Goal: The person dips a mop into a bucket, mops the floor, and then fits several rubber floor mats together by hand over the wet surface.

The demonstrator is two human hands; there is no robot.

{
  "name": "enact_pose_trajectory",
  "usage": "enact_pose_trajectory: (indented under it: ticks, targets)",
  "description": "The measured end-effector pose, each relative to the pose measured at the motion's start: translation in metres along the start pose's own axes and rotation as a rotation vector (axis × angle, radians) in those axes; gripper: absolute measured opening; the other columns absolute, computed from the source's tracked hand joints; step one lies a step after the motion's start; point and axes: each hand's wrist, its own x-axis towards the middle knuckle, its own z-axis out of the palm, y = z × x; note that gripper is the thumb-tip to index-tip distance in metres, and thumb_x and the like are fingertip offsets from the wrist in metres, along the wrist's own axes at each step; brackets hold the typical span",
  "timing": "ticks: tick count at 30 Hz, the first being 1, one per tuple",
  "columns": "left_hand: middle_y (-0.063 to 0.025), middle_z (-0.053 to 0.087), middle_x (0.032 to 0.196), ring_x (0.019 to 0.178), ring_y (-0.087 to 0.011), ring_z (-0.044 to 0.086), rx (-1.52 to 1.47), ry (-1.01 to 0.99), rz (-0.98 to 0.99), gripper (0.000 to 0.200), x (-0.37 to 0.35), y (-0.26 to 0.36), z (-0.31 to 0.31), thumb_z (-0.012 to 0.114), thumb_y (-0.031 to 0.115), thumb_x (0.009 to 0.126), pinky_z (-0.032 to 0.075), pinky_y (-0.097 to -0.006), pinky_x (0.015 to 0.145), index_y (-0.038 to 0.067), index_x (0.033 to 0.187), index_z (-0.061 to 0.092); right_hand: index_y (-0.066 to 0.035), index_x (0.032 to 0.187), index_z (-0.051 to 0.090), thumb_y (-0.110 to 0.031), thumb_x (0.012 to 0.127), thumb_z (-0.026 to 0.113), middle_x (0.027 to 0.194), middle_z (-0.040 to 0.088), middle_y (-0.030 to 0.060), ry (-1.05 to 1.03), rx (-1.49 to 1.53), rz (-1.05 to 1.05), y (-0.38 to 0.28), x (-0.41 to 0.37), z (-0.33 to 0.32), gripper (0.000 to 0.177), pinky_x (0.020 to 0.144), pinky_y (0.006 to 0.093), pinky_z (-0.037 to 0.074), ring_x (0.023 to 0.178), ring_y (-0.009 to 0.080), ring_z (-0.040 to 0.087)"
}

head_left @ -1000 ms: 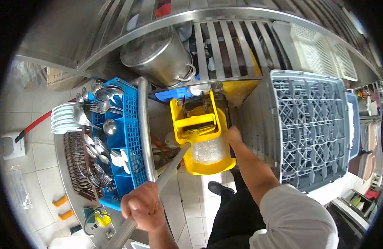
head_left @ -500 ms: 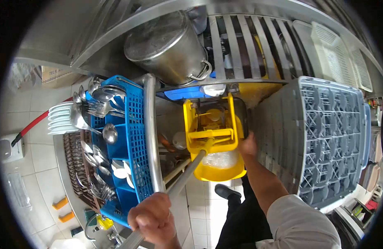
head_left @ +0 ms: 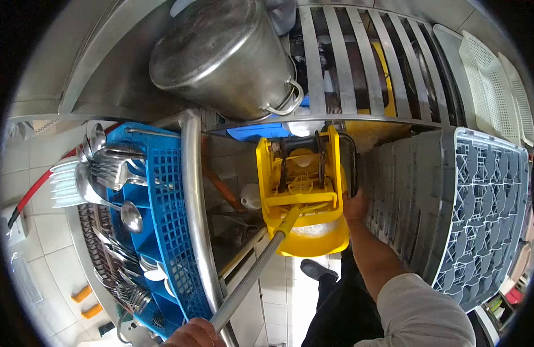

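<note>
Left hand point(head_left: 193, 335) clamped round smooth metal pole point(head_left: 249, 277) — right hand point(head_left: 356, 207) by curved black handle point(head_left: 355, 170), grip unclear.

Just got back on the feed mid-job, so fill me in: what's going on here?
A person's left hand grips a metal pole, its yellow far end at the wringer of a yellow mop bucket. The right hand is at the bucket's black handle; its grip is unclear. In view, the bucket sits between a blue cutlery rack and grey dishwasher racks.
</note>
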Motion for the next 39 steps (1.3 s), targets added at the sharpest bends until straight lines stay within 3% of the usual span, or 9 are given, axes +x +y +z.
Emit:
enact_pose_trajectory:
  ticks: [15,18,21,25,29,32,35,36,39]
  targets:
    - [0.0020,0.037,0.060,0.052,-0.0133,0.036,-0.325,0.272,-0.146,0.033,0.020,0.000,0.012,0.061,0.015,0.105,0.038,-0.0359,0.056,0.016,0.080,0.039,0.003,0.149,0.043,-0.024,0.091,0.071,0.132,0.065,0.0283,-0.318,0.070,0.209,-0.076,-0.028,-0.094,0.070,0.100,0.0495,0.053,0.119,0.0390,0.067]
    - [0.0021,0.038,0.060,0.052,-0.0131,0.038,-0.263,0.217,-0.173,0.037,0.018,0.005,0.022,0.060,0.012,0.105,0.041,-0.0338,0.057,0.015,0.076,0.038,0.002,0.152,0.041,-0.028,0.092,0.074,0.132,0.064,0.0216,-0.605,0.631,0.197,-0.110,-0.015,-0.179,0.074,0.101,0.0412,0.053,0.122,0.0303,0.066]
    - [0.0005,0.042,0.059,0.054,-0.0128,0.043,-0.236,0.153,-0.195,0.037,0.006,0.001,0.050,0.061,0.009,0.104,0.043,-0.0330,0.057,0.012,0.074,0.041,-0.003,0.153,0.043,-0.024,0.098,0.072,0.145,0.058,0.0128,-0.771,1.410,-0.069,-0.164,-0.085,-0.370,0.065,0.109,0.0404,0.047,0.130,0.0264,0.059]
    - [-0.0014,0.051,0.058,0.054,-0.0121,0.050,0.138,-0.009,-0.128,0.039,-0.010,0.014,0.098,0.064,0.014,0.101,0.040,-0.0356,0.053,0.006,0.067,0.048,-0.007,0.160,0.033,-0.022,0.096,0.077,0.164,0.039,0.0141,-0.793,1.140,-0.887,-0.177,-0.201,-0.583,0.079,0.123,0.0454,0.033,0.151,0.0300,0.039]
    - [-0.0217,0.062,0.067,0.060,-0.0345,0.059,0.369,-0.216,-0.105,0.039,-0.032,0.052,0.150,0.069,0.031,0.098,0.048,-0.0476,0.063,-0.003,0.081,0.062,-0.002,0.164,0.024,-0.029,0.083,0.089,0.171,0.026,0.0168,-0.274,0.812,-1.525,-0.179,-0.321,-0.759,0.107,0.128,0.0484,0.017,0.159,0.0310,0.023]
    - [-0.0238,0.071,0.089,0.088,-0.0452,0.069,0.473,-0.471,-0.048,0.034,-0.069,0.067,0.174,0.068,0.037,0.095,0.053,-0.0507,0.078,0.003,0.097,0.070,-0.001,0.163,0.020,-0.035,0.077,0.093,0.163,0.038,0.0208,-0.128,1.081,-1.631,-0.155,-0.405,-0.853,0.118,0.123,0.0530,0.032,0.150,0.0360,0.041]
    - [-0.0221,0.072,0.094,0.093,-0.0466,0.068,0.591,-0.520,0.117,0.033,-0.115,0.059,0.193,0.066,0.038,0.094,0.054,-0.0523,0.081,0.005,0.093,0.071,0.001,0.156,0.036,-0.039,0.094,0.078,0.092,0.066,0.0081,-0.027,1.264,-1.363,-0.085,-0.479,-0.932,0.085,0.091,0.0444,0.059,0.087,0.0248,0.069]
    - [-0.0212,0.072,0.095,0.094,-0.0468,0.068,0.694,-0.490,0.209,0.032,-0.132,0.048,0.198,0.065,0.037,0.094,0.055,-0.0533,0.082,0.006,0.091,0.071,0.000,0.152,0.043,-0.035,0.106,0.061,0.077,0.051,0.0010,-0.008,1.289,-1.450,-0.048,-0.487,-0.954,0.061,0.080,0.0401,0.060,0.070,0.0166,0.056]
    - [-0.0135,0.073,0.099,0.096,-0.0391,0.070,0.647,-0.476,0.170,0.020,-0.181,0.065,0.209,0.072,0.033,0.088,0.054,-0.0530,0.085,0.013,0.087,0.075,0.000,0.148,0.047,-0.028,0.108,0.055,0.092,0.048,0.0045,0.001,1.457,-1.508,0.084,-0.530,-1.035,0.050,0.077,0.0387,0.061,0.073,0.0191,0.055]
